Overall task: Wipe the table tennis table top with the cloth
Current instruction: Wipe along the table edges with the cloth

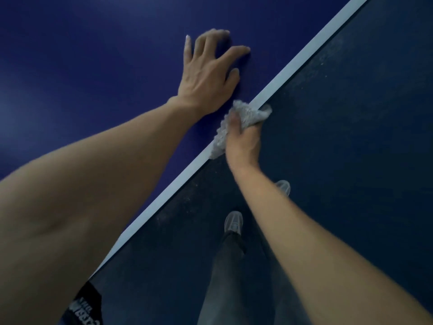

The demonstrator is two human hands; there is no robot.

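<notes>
The blue table tennis table top (82, 66) fills the upper left, and its white edge line (290, 64) runs diagonally from lower left to upper right. My left hand (210, 73) rests flat on the blue surface near that edge, fingers spread. My right hand (243, 139) grips a crumpled white cloth (246, 113) and holds it against the white edge line, wrapped over the table's rim. Part of the cloth hangs below my palm along the edge.
Beyond the table edge lies a dark blue floor (351, 137) with pale dusty speckles. My legs in dark trousers (225, 273) and grey shoes (233, 222) stand on it close to the table edge.
</notes>
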